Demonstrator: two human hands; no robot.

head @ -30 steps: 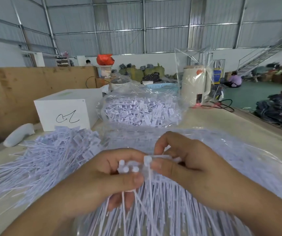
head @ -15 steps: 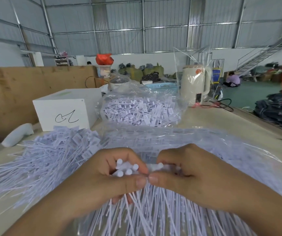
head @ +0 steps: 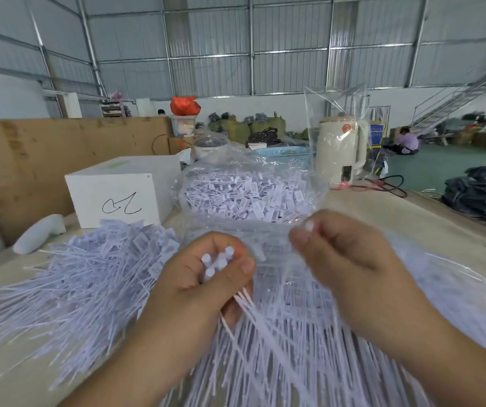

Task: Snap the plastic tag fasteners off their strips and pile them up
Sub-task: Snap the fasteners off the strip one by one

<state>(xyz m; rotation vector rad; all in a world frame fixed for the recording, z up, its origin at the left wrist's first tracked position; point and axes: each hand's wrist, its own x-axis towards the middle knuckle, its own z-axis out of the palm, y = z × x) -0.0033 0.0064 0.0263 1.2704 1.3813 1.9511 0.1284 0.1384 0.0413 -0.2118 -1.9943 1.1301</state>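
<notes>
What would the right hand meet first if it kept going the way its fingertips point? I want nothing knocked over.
Probably the clear plastic bag of white tags just beyond the right hand; depth is unclear.

Big warehouse space here, corrugated metal walls (head: 288,48) with steel framing running up behind everything. A plywood board (head: 45,160) is standing along the worktop's (head: 397,218) left edge. Green floor (head: 430,168) is showing off to the right, with a metal staircase (head: 465,95) climbing the far-right wall and someone sitting on the floor (head: 406,142) near it. Daylight is looking soft and even.
</notes>
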